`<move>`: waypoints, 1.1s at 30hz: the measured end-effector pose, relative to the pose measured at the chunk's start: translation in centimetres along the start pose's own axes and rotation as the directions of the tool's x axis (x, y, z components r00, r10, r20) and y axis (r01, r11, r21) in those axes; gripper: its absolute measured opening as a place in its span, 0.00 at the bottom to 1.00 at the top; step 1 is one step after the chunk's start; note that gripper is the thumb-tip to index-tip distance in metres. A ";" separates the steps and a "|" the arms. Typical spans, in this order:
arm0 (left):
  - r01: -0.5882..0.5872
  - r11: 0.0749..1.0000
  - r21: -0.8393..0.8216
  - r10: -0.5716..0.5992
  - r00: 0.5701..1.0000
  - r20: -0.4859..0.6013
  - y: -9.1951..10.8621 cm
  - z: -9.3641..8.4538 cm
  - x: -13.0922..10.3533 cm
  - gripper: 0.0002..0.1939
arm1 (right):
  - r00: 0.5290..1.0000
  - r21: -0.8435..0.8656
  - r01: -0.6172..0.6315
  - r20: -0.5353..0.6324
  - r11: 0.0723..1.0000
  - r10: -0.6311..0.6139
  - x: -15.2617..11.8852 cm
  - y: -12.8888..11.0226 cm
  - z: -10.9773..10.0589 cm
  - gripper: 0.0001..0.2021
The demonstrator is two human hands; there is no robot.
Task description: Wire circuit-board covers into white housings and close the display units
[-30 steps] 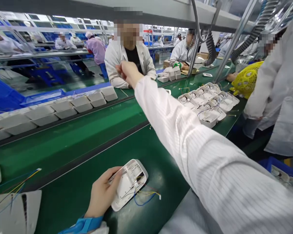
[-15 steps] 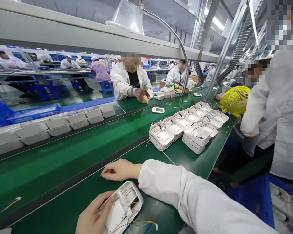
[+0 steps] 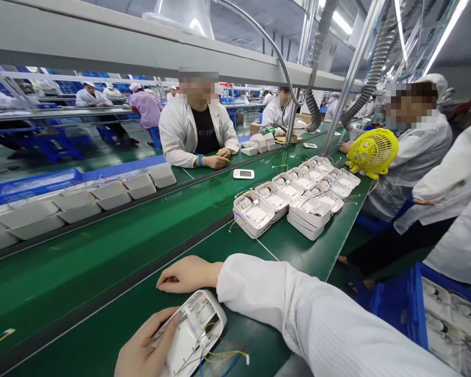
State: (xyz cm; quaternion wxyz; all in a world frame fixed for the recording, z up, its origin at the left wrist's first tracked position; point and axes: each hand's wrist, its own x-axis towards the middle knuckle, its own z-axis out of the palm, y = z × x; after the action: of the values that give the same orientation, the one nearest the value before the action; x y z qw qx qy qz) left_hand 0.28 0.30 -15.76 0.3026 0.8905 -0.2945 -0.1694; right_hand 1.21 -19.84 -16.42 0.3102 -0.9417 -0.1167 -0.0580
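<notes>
My left hand (image 3: 147, 343) grips a white plastic housing (image 3: 188, 339) by its left side, thumb over the rim. The housing lies tilted with its open inside facing up, and yellow, blue and dark wires with a small white connector (image 3: 247, 359) trail from it over the green bench. Just beyond its far end, my right hand (image 3: 186, 275) rests on the bench with the fingers loosely curled in. Nothing shows in that hand, and it is apart from the housing.
Stacked white housings (image 3: 255, 212) with wires stand ahead, near a yellow fan (image 3: 372, 152). A green belt (image 3: 113, 235) runs along the left, with more housings (image 3: 110, 193) beyond it. A white handheld device (image 3: 244, 174) lies ahead. A blue crate (image 3: 410, 303) is at right; co-workers are around.
My view has shifted slightly; both my hands keep their pose. The co-worker opposite has lowered their hands together onto the bench edge. At right, a standing person has moved aside, revealing a seated one.
</notes>
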 end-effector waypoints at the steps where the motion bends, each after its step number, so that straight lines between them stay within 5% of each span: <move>1: 0.002 1.000 -0.001 -0.002 1.000 -0.003 0.1 0.0 0.0 0.31 | 1.000 -0.002 -0.002 0.002 1.000 0.002 0.0 0.0 0.0 0.14; 12: 0.000 1.000 0.000 0.000 0.997 -0.079 1.2 0.1 -0.1 0.29 | 1.000 0.002 0.001 -0.002 1.000 -0.001 0.0 -0.1 -0.1 0.13; 33: -0.251 0.968 0.009 0.249 0.952 -0.177 0.8 2.0 0.0 0.23 | 0.994 -0.034 0.040 -0.096 0.999 -0.043 1.0 0.0 0.5 0.12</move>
State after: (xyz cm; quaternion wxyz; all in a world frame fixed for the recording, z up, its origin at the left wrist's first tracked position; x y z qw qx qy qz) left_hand -1.02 -1.06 -16.75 0.3524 0.8556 -0.3755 -0.0521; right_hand 2.18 -19.35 -16.61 0.2992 -0.9400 -0.1199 -0.1120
